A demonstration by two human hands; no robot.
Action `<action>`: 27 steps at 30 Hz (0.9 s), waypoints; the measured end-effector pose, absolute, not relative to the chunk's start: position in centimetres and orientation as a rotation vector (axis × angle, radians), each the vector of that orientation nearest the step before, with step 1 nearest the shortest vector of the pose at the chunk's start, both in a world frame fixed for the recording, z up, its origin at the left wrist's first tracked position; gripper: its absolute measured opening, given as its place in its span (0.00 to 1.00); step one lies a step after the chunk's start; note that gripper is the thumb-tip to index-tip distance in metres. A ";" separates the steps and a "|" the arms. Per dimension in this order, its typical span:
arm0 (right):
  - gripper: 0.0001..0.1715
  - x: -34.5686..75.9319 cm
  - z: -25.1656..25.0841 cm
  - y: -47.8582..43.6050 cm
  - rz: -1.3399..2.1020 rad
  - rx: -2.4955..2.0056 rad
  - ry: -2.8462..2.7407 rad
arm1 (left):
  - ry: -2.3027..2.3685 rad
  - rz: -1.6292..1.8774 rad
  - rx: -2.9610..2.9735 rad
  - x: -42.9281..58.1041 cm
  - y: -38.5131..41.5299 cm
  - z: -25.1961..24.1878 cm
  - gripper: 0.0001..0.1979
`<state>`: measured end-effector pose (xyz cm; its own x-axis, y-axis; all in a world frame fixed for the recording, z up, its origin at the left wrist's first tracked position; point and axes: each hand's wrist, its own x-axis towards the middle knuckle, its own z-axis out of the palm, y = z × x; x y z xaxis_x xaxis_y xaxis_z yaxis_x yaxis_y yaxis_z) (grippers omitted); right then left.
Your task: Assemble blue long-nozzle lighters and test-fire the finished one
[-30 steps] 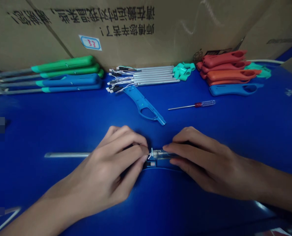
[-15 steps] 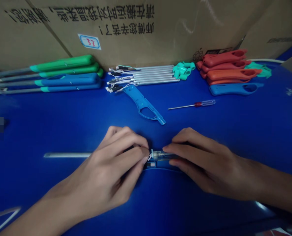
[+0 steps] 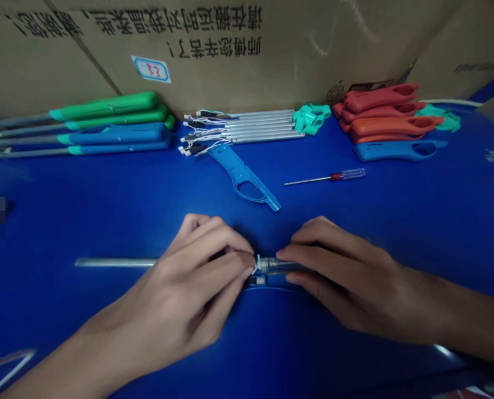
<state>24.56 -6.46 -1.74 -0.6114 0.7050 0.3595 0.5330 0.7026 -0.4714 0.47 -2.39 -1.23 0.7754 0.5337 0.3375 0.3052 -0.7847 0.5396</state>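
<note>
A part-built lighter lies on the blue table, its metal tube pointing left. My left hand is closed over the joint between tube and body, fingertips pinched at a small white piece. My right hand is closed on the clear inner cartridge, which sits in a blue handle shell mostly hidden beneath my fingers. Both hands meet at the cartridge's left end.
Along the back stand cardboard boxes. In front of them lie finished green and blue lighters, metal tubes with wires, teal caps, red and blue shells, a loose blue shell half and a small screwdriver.
Almost nothing differs. My left fingertips have crept slightly to the right against the white piece; the right hand keeps its hold.
</note>
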 end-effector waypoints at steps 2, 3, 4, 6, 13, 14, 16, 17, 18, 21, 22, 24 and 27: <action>0.09 24.5 -1.6 -6.5 0.433 -0.946 -2.379 | 0.635 0.682 2.504 0.6 -2.3 -1.3 0.09; 0.09 24.5 -1.6 -6.5 0.434 -0.947 -2.378 | 0.634 0.681 2.507 0.6 -2.3 -1.3 0.09; 0.09 24.5 -1.5 -6.5 0.434 -0.947 -2.376 | 0.638 0.680 2.510 0.6 -2.3 -1.3 0.09; 0.09 24.5 -1.4 -6.5 0.437 -0.944 -2.378 | 0.644 0.672 2.516 0.6 -2.3 -1.2 0.09; 0.10 24.7 -1.8 -6.2 0.419 -0.933 -2.411 | 0.706 0.536 2.579 0.0 -2.0 -0.4 0.09; 0.10 24.7 -1.9 -6.2 0.413 -0.931 -2.409 | 0.706 0.534 2.589 -0.1 -2.0 -0.3 0.09; 0.10 24.7 -2.1 -6.2 0.409 -0.928 -2.407 | 0.703 0.533 2.603 -0.2 -1.9 -0.2 0.09; 0.10 24.7 -2.1 -6.2 0.410 -0.927 -2.407 | 0.697 0.527 2.608 -0.2 -1.8 -0.1 0.09; 0.10 24.8 -2.2 -6.2 0.410 -0.926 -2.411 | 0.692 0.516 2.616 -0.2 -1.8 -0.1 0.09; 0.08 24.7 -2.2 -6.2 0.396 -0.926 -2.433 | 0.696 0.472 2.653 -0.1 -1.8 -0.1 0.09; 0.08 24.7 -2.2 -6.2 0.391 -0.925 -2.437 | 0.696 0.469 2.665 -0.1 -1.8 -0.1 0.09; 0.08 24.6 -2.1 -6.2 0.386 -0.928 -2.440 | 0.687 0.470 2.674 0.0 -1.9 -0.2 0.09; 0.08 24.5 -2.0 -6.2 0.389 -0.922 -2.439 | 0.683 0.448 2.664 0.1 -1.9 -0.5 0.07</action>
<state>24.55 -6.19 -2.00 -0.6455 0.6782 0.3512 0.5350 0.7298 -0.4257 0.08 -1.91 -0.46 0.8334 0.5101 0.2125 0.3985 -0.8212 0.4085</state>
